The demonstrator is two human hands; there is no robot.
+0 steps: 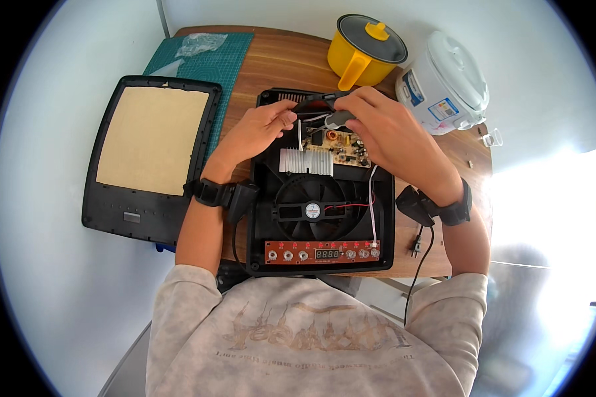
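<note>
An opened induction cooker base lies before me, its insides showing. Over its far side, my left hand is closed, thumb and fingers pinched at one end of a black strip-like piece, perhaps a cord. My right hand is closed round a grey-handled tool, which looks like a screwdriver and slants toward the circuit board. Its fingers also meet the strip's other end. Beside the board sits a finned heat sink. Nearer me are the fan and the red-brown control board.
The cooker's top cover lies at left, partly on a green cutting mat with clear plastic. A yellow pot and white rice cooker stand at the back right. A plug hangs at the table's near right edge.
</note>
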